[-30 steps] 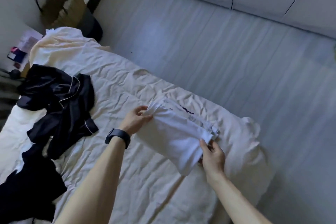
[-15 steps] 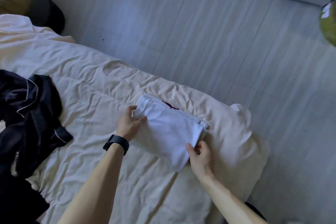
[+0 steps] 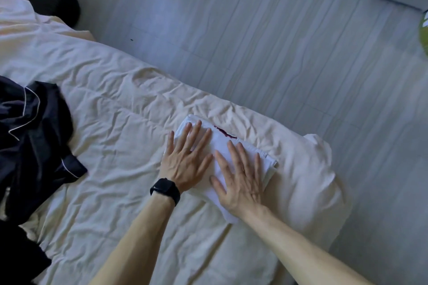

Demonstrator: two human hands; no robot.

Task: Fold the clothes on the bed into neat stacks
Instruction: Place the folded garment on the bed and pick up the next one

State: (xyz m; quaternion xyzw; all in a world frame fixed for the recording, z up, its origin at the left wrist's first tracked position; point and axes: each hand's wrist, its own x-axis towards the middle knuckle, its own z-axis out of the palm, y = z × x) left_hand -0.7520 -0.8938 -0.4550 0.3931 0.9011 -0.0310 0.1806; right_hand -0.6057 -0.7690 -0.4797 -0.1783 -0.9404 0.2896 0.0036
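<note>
Head view looks down on a folded white cotton garment [image 3: 218, 142] lying on the wrinkled cream bed sheet [image 3: 115, 122], close to the corner of the bed and just beside the edge that drops to the grey striped floor [image 3: 278, 41]. Both hands lie on top of it, flat and fully open with fingers spread, gripping nothing. The left hand [image 3: 185, 159], with a black smartwatch [image 3: 165, 190] on its wrist, covers the left half; the right hand [image 3: 240, 178] covers the right half, its fingertips reaching the stacked layer edges on that side. A small dark red print [image 3: 223, 133] shows just beyond the fingers.

The step in hand appears to be pressing the finished fold flat. To do it well, the palms should probably push straight down and then stroke outward from the middle toward the edges, so trapped air and creases leave without dragging the top layer off the ones beneath. The mattress is soft and the sheet rumpled, so light, even pressure suits better than a hard shove. The layered right edge deserves a check for flushness.

A crumpled dark navy pyjama garment with white piping [image 3: 34, 134] lies well apart at the left, not yet folded, so much of the task remains.
</note>
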